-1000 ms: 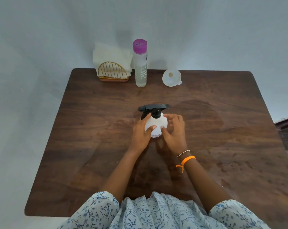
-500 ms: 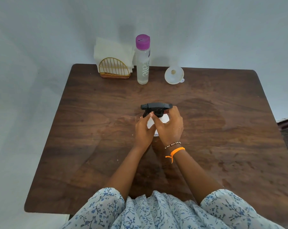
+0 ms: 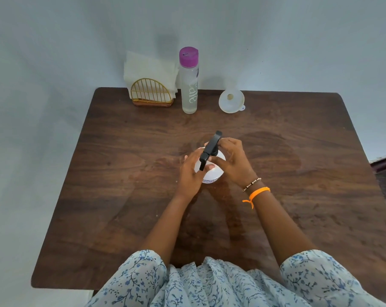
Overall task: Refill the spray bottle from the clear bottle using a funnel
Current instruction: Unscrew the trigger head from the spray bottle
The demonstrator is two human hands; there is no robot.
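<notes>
A white spray bottle (image 3: pixel 212 172) with a black trigger head (image 3: pixel 209 149) stands at the middle of the wooden table (image 3: pixel 121 196). My left hand (image 3: pixel 191 171) grips the bottle's white body from the left. My right hand (image 3: pixel 233 161) grips the black head at its collar, and the nozzle points toward me and to the left. The clear bottle (image 3: pixel 189 85) with a purple cap stands upright at the table's far edge. A white funnel (image 3: pixel 231 101) lies beside it to the right, wide mouth facing up.
A gold wire napkin holder (image 3: pixel 151 93) with white napkins stands at the far left of the clear bottle. A pale wall rises right behind the table's far edge. My floral sleeves overhang the near edge.
The black spray head has turned from lying crosswise to running front to back. My right hand moved from the bottle's body up onto the head. My left hand stays on the body.
</notes>
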